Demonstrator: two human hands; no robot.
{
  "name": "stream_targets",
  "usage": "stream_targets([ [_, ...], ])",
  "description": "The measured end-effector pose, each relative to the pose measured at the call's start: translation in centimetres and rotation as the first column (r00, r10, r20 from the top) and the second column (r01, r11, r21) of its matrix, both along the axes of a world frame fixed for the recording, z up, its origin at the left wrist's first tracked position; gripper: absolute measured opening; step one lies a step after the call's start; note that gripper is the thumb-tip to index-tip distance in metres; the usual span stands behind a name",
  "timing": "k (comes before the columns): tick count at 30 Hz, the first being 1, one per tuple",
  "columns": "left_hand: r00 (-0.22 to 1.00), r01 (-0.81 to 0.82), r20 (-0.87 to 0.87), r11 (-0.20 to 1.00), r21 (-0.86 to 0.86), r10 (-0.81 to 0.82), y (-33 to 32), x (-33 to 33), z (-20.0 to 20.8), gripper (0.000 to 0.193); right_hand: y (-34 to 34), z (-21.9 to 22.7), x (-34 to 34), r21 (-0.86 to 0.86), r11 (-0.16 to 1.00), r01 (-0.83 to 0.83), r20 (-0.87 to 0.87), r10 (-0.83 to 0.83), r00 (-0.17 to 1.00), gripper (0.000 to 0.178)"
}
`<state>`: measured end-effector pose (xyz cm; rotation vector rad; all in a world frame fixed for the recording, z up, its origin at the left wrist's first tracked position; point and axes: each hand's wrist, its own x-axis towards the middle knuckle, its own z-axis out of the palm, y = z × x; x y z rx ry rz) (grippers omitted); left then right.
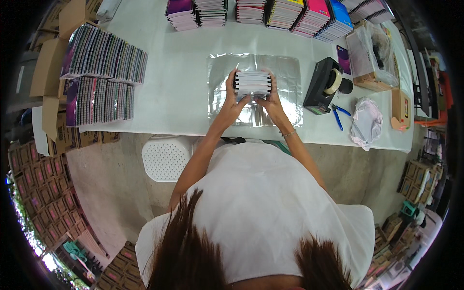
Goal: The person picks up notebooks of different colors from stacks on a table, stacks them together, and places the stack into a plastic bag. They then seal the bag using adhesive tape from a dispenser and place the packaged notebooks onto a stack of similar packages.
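Observation:
Between my two hands stands a small stack of spiral-bound notebooks (pixel 253 83), white page edges toward me and black coils at the sides. My left hand (pixel 233 94) grips its left side, and my right hand (pixel 272 94) grips the right side, thumbs at the near edge. Beneath the stack lies a sheet of clear plastic (pixel 285 111), shiny and wrinkled, flat on the pale-covered table (pixel 174 87). Whether the stack touches the plastic or is held just above it, I cannot tell.
To the right are a black tape dispenser (pixel 321 89), blue-handled pliers (pixel 340 117), crumpled plastic (pixel 366 123) and a plastic-lined box (pixel 369 60). Stacks of colourful notebooks (pixel 285 17) line the far edge. Rows of spiral notebooks (pixel 104 77) stand at left by an open carton (pixel 48 67). A white stool (pixel 166 158) is below.

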<state>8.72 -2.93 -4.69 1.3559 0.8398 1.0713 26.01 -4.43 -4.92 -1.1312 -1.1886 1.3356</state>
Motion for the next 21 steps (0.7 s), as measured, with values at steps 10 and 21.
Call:
stream_targets([
  [10, 0.984, 0.024, -0.177, 1.000, -0.020, -0.027, 1.5, -1.2, 0.8, 0.096, 4.4, 12.3, 0.7, 0.527, 0.850, -0.013, 0.615, -0.371, 0.696, 0.059],
  [21, 0.962, 0.026, -0.270, 1.000, -0.001, -0.026, 2.6, -1.8, 1.0, 0.099, 9.1, 7.1, -3.5, 0.472, 0.864, -0.175, 0.855, -0.401, 0.329, 0.052],
])
